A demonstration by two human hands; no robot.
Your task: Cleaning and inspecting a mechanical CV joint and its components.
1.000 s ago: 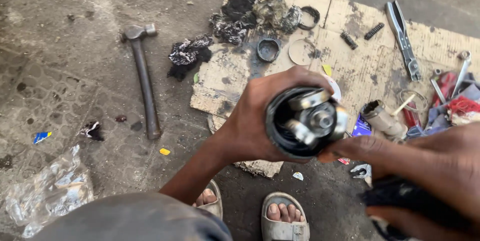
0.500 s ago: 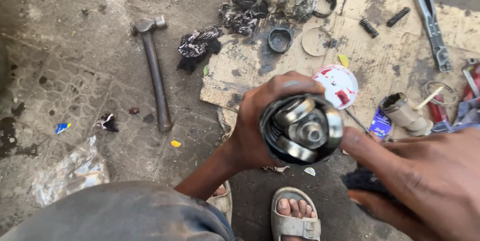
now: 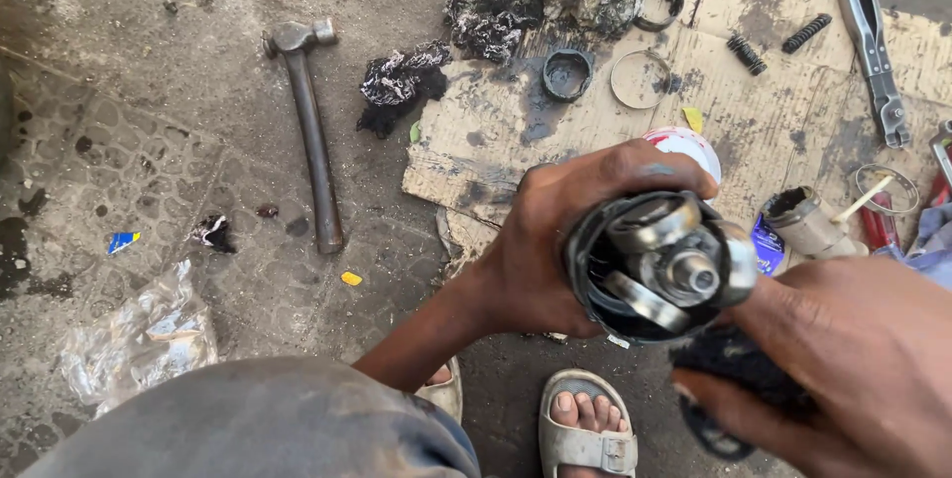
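The left hand (image 3: pixel 555 250) has its grip clamped round a black cup-shaped joint housing with steel rollers (image 3: pixel 659 265), open end up toward the eye. The right hand (image 3: pixel 843 369) pinches a greasy black rag (image 3: pixel 739 364) against its lower edge, above stained cardboard (image 3: pixel 734 111).

Flat, even daylight with no clear direction; my left hand (image 3: pixel 565 240) throws no hard shadow, only soft dark patches under the rags (image 3: pixel 402 86) up and left of my grip. Small glare spots on the metal rollers of the joint (image 3: pixel 659 265) I'm holding, with its dark inside underexposed. Focus is decent at the grip and on the cardboard (image 3: pixel 754 111) beyond it, but my right hand (image 3: pixel 843 369) below-right and the grey cloth at the bottom edge are soft, being close to the lens.
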